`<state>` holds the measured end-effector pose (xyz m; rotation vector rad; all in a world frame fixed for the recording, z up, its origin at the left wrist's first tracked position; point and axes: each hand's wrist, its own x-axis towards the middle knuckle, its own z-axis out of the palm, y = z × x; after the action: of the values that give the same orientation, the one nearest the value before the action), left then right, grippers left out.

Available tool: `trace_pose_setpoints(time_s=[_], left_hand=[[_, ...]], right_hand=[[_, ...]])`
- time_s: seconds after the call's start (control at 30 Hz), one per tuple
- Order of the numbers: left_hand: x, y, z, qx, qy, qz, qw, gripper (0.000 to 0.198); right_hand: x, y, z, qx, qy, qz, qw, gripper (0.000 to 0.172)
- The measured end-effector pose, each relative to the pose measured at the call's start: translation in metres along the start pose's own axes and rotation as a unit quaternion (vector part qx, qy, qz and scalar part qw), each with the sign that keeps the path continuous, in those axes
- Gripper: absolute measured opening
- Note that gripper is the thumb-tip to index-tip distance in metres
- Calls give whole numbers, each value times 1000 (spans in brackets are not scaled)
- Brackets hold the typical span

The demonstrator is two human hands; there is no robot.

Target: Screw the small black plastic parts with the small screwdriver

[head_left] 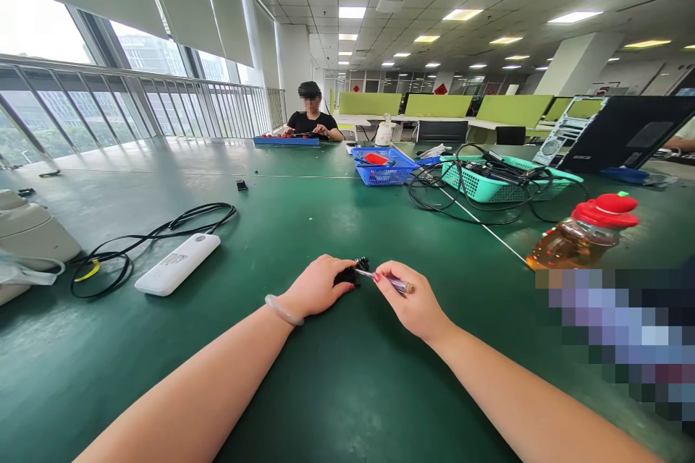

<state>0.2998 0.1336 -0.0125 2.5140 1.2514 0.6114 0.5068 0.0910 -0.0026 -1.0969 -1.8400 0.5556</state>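
On the green table, my left hand is closed over a small black part and presses it down against the surface. A pale bangle sits on that wrist. My right hand pinches a thin screwdriver with a clear handle. Its metal tip points left and touches the top of the black part. Both hands meet near the middle of the table, a little in front of me.
A white power bank with a black cable lies at the left. A bottle with a red cap lies at the right. Farther back stand a blue basket and a green basket of cables. Another person sits at the far end.
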Motion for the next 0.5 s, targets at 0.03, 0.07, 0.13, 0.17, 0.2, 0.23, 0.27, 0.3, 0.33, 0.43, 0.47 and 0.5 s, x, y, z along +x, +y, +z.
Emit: trace_pose_setpoints(time_s=[0.03, 0.07, 0.13, 0.17, 0.2, 0.23, 0.27, 0.3, 0.33, 0.43, 0.47, 0.5], left_hand=[[0, 0, 0, -5, 4, 2, 1000, 43], [0, 1, 0, -9, 9, 4, 1000, 41], [0, 2, -1, -15, 21, 10, 1000, 39], [0, 3, -1, -17, 28, 13, 999, 38], [0, 4, -1, -16, 36, 16, 999, 37], [1, 4, -2, -13, 46, 16, 999, 37], [1, 5, -2, -5, 59, 8, 998, 37], [1, 5, -2, 8, 75, -8, 997, 37], [1, 5, -2, 25, 93, -33, 995, 37], [2, 3, -3, 77, 122, -128, 981, 38], [2, 2, -3, 90, 119, -154, 977, 38], [2, 1, -3, 102, 110, -174, 973, 38]], right_hand=[[0, 0, 0, -1, -1, 0, 1000, 25], [0, 0, 0, -2, -1, 0, 1000, 25], [0, 0, -1, -1, -1, -1, 1000, 25], [-1, 0, -1, 1, 0, -2, 1000, 25], [-1, -1, -1, 6, 3, -5, 1000, 26], [-1, -1, -2, 12, 8, -9, 1000, 26], [-2, -1, -3, 17, 19, -13, 1000, 26], [-2, -1, -3, 22, 34, -17, 999, 27], [-2, 0, -3, 25, 52, -18, 998, 26], [0, 5, -3, 19, 98, 2, 995, 24], [1, 7, -3, 18, 104, 16, 994, 23], [3, 10, -2, 18, 106, 33, 994, 23]])
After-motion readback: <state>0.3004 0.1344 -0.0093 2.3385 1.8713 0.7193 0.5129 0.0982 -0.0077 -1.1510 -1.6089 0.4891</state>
